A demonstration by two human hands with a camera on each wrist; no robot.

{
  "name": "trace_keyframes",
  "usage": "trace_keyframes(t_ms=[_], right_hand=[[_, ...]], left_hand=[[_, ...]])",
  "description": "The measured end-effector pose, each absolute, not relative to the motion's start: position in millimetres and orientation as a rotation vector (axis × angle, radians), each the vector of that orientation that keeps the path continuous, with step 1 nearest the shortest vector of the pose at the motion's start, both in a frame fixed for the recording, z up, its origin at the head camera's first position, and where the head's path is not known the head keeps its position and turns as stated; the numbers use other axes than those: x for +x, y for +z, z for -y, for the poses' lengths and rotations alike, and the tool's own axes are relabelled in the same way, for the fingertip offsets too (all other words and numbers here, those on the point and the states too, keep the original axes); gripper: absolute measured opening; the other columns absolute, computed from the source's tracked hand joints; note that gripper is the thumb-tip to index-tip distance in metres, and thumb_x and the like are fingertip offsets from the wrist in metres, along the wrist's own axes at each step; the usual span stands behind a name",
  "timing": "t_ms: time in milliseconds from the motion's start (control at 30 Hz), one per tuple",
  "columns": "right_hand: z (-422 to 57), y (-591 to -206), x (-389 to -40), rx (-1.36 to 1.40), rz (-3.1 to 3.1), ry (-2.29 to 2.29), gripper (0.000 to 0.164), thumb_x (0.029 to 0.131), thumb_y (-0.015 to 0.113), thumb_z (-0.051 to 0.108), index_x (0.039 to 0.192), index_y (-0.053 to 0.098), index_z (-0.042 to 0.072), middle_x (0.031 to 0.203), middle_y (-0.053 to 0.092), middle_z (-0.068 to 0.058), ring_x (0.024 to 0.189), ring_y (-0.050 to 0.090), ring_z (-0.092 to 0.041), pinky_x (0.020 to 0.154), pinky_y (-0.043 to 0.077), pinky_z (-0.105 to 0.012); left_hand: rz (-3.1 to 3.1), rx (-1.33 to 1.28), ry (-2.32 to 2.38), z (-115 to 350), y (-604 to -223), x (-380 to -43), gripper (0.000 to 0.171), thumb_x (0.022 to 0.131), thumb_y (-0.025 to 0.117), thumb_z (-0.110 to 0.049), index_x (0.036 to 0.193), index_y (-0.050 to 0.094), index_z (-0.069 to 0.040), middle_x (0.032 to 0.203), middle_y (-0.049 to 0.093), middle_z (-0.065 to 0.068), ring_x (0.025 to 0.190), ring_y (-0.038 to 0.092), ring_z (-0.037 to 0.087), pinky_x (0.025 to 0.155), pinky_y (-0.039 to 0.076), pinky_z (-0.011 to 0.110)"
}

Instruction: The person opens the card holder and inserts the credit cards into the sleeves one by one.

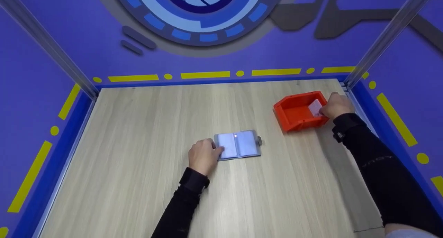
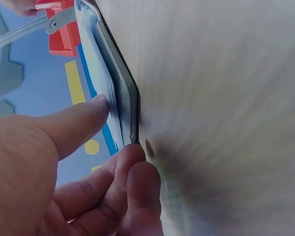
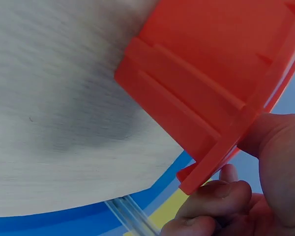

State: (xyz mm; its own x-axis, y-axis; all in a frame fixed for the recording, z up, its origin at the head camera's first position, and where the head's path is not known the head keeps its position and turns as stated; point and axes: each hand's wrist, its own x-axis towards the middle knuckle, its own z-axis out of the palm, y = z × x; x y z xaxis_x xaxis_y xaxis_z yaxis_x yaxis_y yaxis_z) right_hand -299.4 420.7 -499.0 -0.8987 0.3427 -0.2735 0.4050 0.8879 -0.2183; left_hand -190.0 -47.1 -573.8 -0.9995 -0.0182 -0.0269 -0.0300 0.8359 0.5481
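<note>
A small card album (image 1: 246, 143) with clear page sleeves lies open on the table in the head view. My left hand (image 1: 202, 156) holds its left edge; in the left wrist view the thumb (image 2: 96, 110) presses the pages and the curled fingers (image 2: 130, 157) meet the grey cover's edge. At the back right, my right hand (image 1: 337, 106) grips the right end of a red bin (image 1: 294, 113). Its thumb reaches over the rim, while its fingers (image 3: 221, 196) curl outside. Inside the bin, a pale pinkish card (image 1: 315, 108) leans close to that thumb; whether they touch is unclear.
The light wooden table (image 1: 148, 127) is bounded by blue-purple panels (image 1: 207, 63) at the back and both sides. Metal posts (image 1: 391, 37) stand at the back corners. A metal snap strap (image 1: 259, 140) sticks out from the album's right edge.
</note>
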Motion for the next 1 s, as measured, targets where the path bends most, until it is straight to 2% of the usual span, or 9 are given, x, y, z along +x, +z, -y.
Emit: trace_keyframes(t_ms=[267,467,533,733,867,1000], right_hand=[[-426,-494,-297,0.545,-2.827,-0.421,0.041,0.1,0.075,0.022,0.119,0.064,-0.013,0.099,0.066,-0.025,0.088,0.061,-0.04,0.075,0.05,-0.043],[-429,-487,-294,0.474,-2.864,-0.427,0.029,0.099,0.072,0.024,0.091,0.073,-0.004,0.075,0.064,-0.012,0.075,0.06,-0.033,0.065,0.044,-0.038],[-429,-485,-293,0.454,-2.878,-0.443,0.029,0.099,0.071,0.023,0.086,0.073,-0.003,0.071,0.064,-0.01,0.072,0.06,-0.031,0.063,0.043,-0.037],[-428,-481,-289,0.447,-2.908,-0.494,0.03,0.103,0.068,0.022,0.095,0.076,-0.007,0.075,0.069,-0.014,0.074,0.064,-0.033,0.064,0.046,-0.038],[-425,-480,-286,0.458,-2.954,-0.527,0.031,0.102,0.068,0.02,0.108,0.077,-0.009,0.091,0.075,-0.023,0.084,0.066,-0.039,0.073,0.049,-0.045],[-423,-477,-285,0.456,-2.991,-0.534,0.03,0.102,0.067,0.018,0.112,0.076,-0.008,0.105,0.076,-0.028,0.091,0.066,-0.043,0.077,0.051,-0.05]], left_hand=[[-2.982,-0.041,0.901,47,-573,-190,0.033,0.095,0.087,-0.041,0.084,0.075,-0.012,0.079,0.071,0.0,0.069,0.059,0.017,0.064,0.042,0.033],[-2.998,-0.017,0.921,48,-573,-188,0.032,0.094,0.087,-0.039,0.081,0.074,-0.012,0.077,0.07,0.0,0.068,0.059,0.017,0.062,0.042,0.033],[-3.003,-0.013,0.921,48,-573,-188,0.032,0.094,0.087,-0.039,0.082,0.075,-0.012,0.079,0.072,0.001,0.069,0.06,0.017,0.062,0.043,0.033],[-3.002,-0.017,0.915,48,-573,-189,0.032,0.094,0.088,-0.039,0.084,0.076,-0.011,0.081,0.073,0.002,0.07,0.062,0.017,0.064,0.046,0.034],[-2.999,-0.023,0.913,48,-573,-188,0.032,0.094,0.088,-0.039,0.082,0.075,-0.012,0.08,0.072,0.002,0.07,0.061,0.017,0.064,0.045,0.033],[-2.999,-0.023,0.91,48,-572,-188,0.032,0.094,0.087,-0.039,0.082,0.075,-0.012,0.079,0.072,0.001,0.069,0.06,0.017,0.064,0.044,0.033]])
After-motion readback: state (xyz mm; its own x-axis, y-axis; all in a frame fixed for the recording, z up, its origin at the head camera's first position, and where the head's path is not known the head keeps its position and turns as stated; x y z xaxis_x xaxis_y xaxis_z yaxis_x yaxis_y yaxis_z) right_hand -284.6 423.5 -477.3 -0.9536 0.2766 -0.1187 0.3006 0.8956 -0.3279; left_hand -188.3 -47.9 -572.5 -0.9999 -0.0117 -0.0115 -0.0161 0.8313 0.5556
